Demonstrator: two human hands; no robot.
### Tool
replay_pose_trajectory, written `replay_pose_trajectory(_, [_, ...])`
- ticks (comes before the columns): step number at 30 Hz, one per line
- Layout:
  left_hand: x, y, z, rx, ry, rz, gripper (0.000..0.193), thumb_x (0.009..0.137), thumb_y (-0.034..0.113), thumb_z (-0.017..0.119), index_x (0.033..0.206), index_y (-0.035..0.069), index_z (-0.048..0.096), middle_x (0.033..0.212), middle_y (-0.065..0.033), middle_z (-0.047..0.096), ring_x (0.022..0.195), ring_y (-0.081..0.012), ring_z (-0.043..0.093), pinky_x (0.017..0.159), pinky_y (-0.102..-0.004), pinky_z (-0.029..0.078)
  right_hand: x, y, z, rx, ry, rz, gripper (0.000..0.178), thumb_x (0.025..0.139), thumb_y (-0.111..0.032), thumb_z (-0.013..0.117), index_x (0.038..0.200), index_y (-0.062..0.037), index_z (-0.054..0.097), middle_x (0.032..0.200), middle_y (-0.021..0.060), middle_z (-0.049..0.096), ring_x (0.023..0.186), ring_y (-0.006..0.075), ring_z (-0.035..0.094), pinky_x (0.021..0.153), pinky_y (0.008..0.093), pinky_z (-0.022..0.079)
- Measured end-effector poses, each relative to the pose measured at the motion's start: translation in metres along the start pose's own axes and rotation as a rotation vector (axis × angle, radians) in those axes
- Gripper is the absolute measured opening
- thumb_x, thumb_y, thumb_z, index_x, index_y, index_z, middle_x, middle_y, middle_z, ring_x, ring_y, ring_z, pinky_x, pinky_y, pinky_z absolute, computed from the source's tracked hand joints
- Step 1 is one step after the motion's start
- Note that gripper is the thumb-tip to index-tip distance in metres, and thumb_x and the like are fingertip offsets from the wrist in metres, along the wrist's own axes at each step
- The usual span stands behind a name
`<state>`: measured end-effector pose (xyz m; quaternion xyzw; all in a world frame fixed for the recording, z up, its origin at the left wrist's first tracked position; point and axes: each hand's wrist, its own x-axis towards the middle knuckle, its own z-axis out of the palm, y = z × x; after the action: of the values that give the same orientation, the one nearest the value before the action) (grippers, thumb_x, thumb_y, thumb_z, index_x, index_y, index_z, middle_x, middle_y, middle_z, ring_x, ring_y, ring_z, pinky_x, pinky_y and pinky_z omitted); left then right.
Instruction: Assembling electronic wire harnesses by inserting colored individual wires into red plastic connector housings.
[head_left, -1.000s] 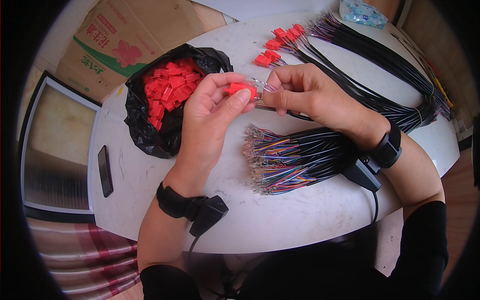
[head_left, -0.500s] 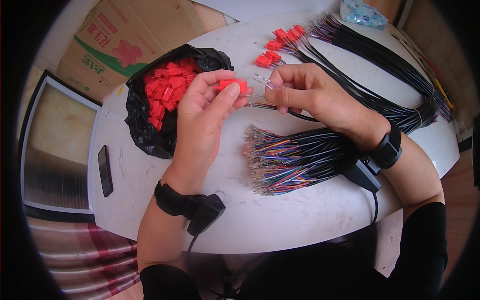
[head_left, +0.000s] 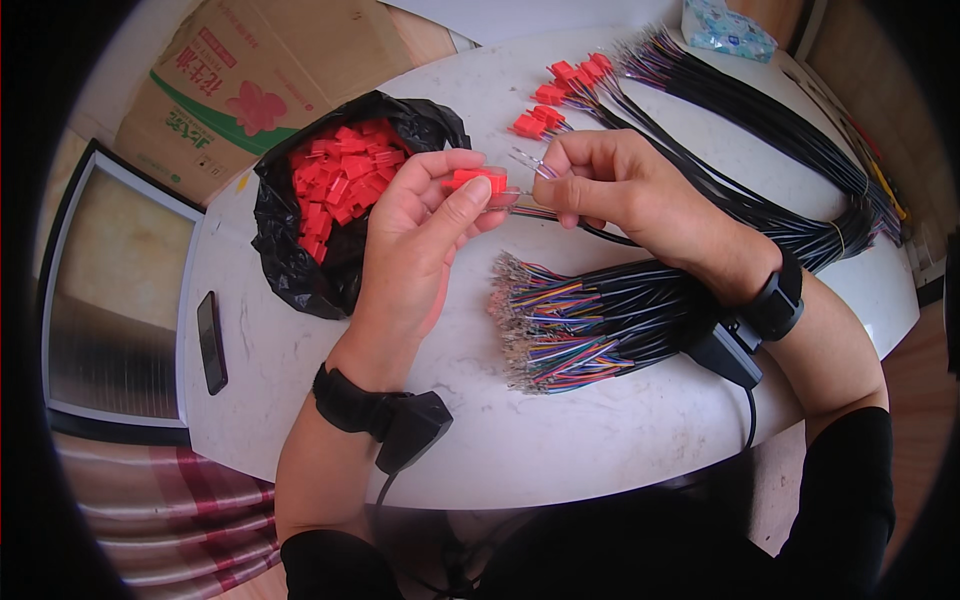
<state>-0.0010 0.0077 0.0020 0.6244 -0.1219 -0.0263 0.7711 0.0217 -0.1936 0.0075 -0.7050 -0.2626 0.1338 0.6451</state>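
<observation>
Between the thumb and fingers of my left hand (head_left: pixel 425 215) is a red plastic connector housing (head_left: pixel 478 181). Close to its right, my right hand (head_left: pixel 625 185) pinches thin wires (head_left: pixel 535 165) with bare metal terminals at their ends. One terminal reaches the housing's right end; whether it has gone in I cannot tell. Below my hands lies a thick bundle of black cables (head_left: pixel 620 320), its many coloured wire ends fanned toward the left. Left of my left hand, a black plastic bag (head_left: pixel 285 275) stands open, full of loose red housings (head_left: pixel 345 170).
Cables with red connectors (head_left: pixel 575 80) on their ends lie beyond my right hand, beside another tied black bundle (head_left: pixel 750 100). A phone (head_left: pixel 211 342) rests at the table's left edge. A cardboard box (head_left: pixel 240 90) and tissue pack (head_left: pixel 728 28) are at the back.
My left hand has shifted slightly right with the red housing, closing the gap to the wire terminals. My right hand has hardly moved.
</observation>
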Motion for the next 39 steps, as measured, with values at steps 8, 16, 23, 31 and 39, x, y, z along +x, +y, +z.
replay_pose_trajectory(8, [0.0, 0.002, -0.003, 0.027, 0.012, 0.025, 0.024, 0.091, 0.012, 0.055, 0.112, 0.002, 0.051, 0.104, -0.0105, 0.061, 0.095, -0.0182, 0.06, 0.083, -0.0282, 0.046, 0.001, 0.0, -0.003, 0.022, 0.029, 0.076, 0.018, 0.087, -0.023, 0.06, 0.076, -0.0085, 0.057, 0.066, -0.0043, 0.053, 0.06, 0.0009, 0.044, 0.054, 0.0169, 0.031])
replay_pose_trajectory(16, [0.001, 0.0, -0.004, -0.007, -0.004, 0.004, 0.024, 0.092, 0.013, 0.054, 0.114, 0.002, 0.051, 0.108, -0.0123, 0.061, 0.098, -0.0196, 0.06, 0.086, -0.0288, 0.045, 0.001, 0.002, -0.003, 0.009, 0.028, 0.049, 0.018, 0.087, -0.023, 0.06, 0.078, -0.0084, 0.058, 0.066, -0.0048, 0.052, 0.06, 0.0008, 0.045, 0.054, 0.0167, 0.031])
replay_pose_trajectory(23, [0.0, -0.001, -0.001, -0.013, -0.02, -0.014, 0.025, 0.092, 0.012, 0.053, 0.115, 0.002, 0.051, 0.109, -0.0125, 0.061, 0.1, -0.0203, 0.059, 0.087, -0.0296, 0.044, -0.001, -0.001, 0.0, 0.014, 0.002, -0.001, 0.018, 0.088, -0.023, 0.059, 0.079, -0.0073, 0.058, 0.066, -0.0045, 0.053, 0.058, -0.0005, 0.042, 0.052, 0.0175, 0.029])
replay_pose_trajectory(31, [-0.001, 0.0, 0.004, 0.087, -0.025, 0.031, 0.025, 0.091, 0.01, 0.054, 0.115, 0.002, 0.05, 0.107, -0.0101, 0.061, 0.098, -0.0154, 0.059, 0.086, -0.0289, 0.045, 0.001, -0.001, 0.001, 0.011, -0.004, 0.021, 0.018, 0.089, -0.021, 0.059, 0.078, -0.0062, 0.057, 0.066, -0.0038, 0.053, 0.061, 0.0002, 0.044, 0.054, 0.0172, 0.031])
replay_pose_trajectory(39, [-0.002, -0.004, 0.007, 0.137, -0.047, 0.106, 0.023, 0.09, 0.009, 0.058, 0.11, -0.001, 0.051, 0.103, -0.0089, 0.06, 0.091, -0.0111, 0.058, 0.076, -0.0252, 0.051, 0.003, 0.009, 0.003, 0.104, -0.002, -0.077, 0.016, 0.086, -0.016, 0.063, 0.08, -0.0018, 0.06, 0.068, -0.0003, 0.058, 0.062, 0.0039, 0.051, 0.056, 0.0191, 0.038])
